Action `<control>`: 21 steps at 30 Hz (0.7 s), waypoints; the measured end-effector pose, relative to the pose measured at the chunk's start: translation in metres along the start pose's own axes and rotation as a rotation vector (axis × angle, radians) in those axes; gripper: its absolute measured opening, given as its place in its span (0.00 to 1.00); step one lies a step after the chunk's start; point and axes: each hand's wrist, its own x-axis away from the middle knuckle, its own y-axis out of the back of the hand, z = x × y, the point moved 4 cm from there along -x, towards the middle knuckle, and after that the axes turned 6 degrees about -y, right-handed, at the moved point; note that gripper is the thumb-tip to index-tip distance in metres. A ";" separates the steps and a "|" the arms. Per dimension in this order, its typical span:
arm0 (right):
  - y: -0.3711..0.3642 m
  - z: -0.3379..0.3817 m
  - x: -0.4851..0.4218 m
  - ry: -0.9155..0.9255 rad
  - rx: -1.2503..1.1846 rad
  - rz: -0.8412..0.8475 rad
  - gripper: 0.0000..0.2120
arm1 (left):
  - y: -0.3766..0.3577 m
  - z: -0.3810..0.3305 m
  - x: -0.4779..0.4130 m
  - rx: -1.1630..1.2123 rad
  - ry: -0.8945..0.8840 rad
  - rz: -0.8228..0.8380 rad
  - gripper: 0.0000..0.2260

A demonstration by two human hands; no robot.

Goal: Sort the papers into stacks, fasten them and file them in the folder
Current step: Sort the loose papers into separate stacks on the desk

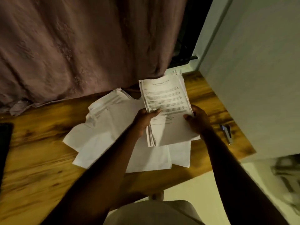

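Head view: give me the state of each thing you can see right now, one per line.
Paper stack: held up above the loose sheets, edges uneven.
Left hand: grips the stack's left edge, thumb on top.
Right hand: grips the stack's right edge.
Loose sheets: spread overlapping on the table.
Stapler: lying on the table to the right, untouched.

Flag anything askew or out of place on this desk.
The loose sheets lie splayed at crossed angles on the table. The printed stack above them has uneven, fanned edges.
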 end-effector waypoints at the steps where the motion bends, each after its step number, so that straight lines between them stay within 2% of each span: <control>1: 0.009 -0.009 -0.001 -0.024 -0.033 -0.002 0.19 | -0.010 0.007 -0.002 -0.066 0.000 0.034 0.17; 3: 0.027 -0.025 -0.005 -0.067 -0.088 0.004 0.16 | -0.026 0.022 -0.006 -0.295 -0.010 0.109 0.25; 5: 0.041 -0.038 -0.011 -0.092 -0.100 0.003 0.14 | -0.039 0.038 -0.005 -0.535 -0.057 0.223 0.27; 9: 0.061 -0.062 -0.030 -0.110 -0.136 -0.031 0.14 | -0.057 0.067 -0.005 -1.144 -0.285 0.385 0.33; 13: 0.077 -0.075 -0.042 -0.169 -0.155 -0.037 0.15 | -0.063 0.088 -0.004 -1.378 -0.238 0.459 0.35; 16: 0.083 -0.080 -0.049 -0.167 -0.103 0.008 0.16 | -0.053 0.096 0.002 -1.596 -0.247 0.490 0.31; 21: 0.078 -0.081 -0.050 -0.182 -0.018 0.067 0.17 | -0.015 0.102 0.008 -1.678 -0.329 0.530 0.31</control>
